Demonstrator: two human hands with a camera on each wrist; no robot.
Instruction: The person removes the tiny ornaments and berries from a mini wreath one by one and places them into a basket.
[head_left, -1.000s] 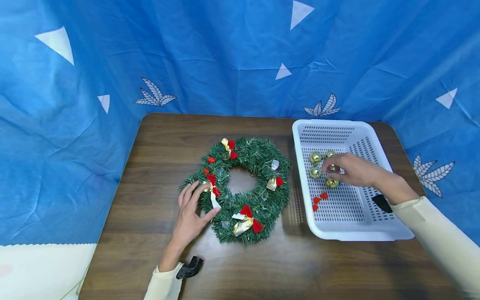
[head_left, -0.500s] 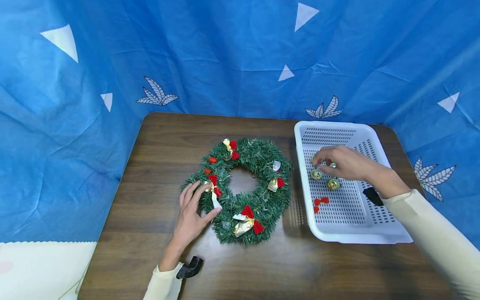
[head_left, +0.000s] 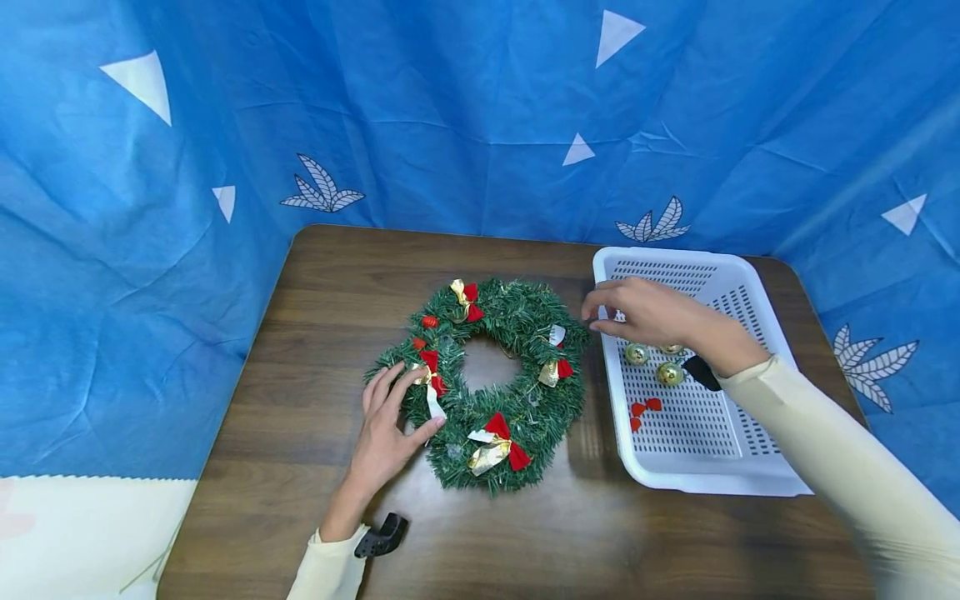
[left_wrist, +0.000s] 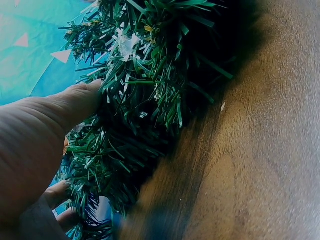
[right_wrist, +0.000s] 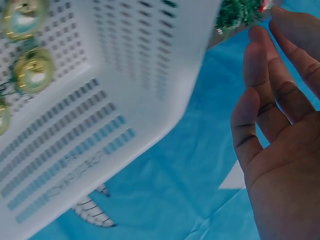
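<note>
A green tinsel wreath [head_left: 546, 421] lies on the wooden table, trimmed with red and gold bows and small red pieces. My left hand [head_left: 386, 429] rests on its left side, fingers spread near a red and gold bow [head_left: 430, 367]. In the left wrist view the thumb [left_wrist: 82, 100] touches the green strands. My right hand [head_left: 648, 312] is above the left rim of the white plastic basket [head_left: 630, 467], between it and the wreath. Its fingertips are bent close to the thumb; whether something small is between them cannot be made out.
Inside the basket are gold balls [head_left: 670, 373], partly covered by the right hand, and small red pieces [head_left: 637, 408]. A blue patterned cloth [head_left: 465, 108] hangs behind the table and along its sides.
My right hand has moved left, from over the gold balls to the basket's left rim. The left hand has kept its place on the wreath.
</note>
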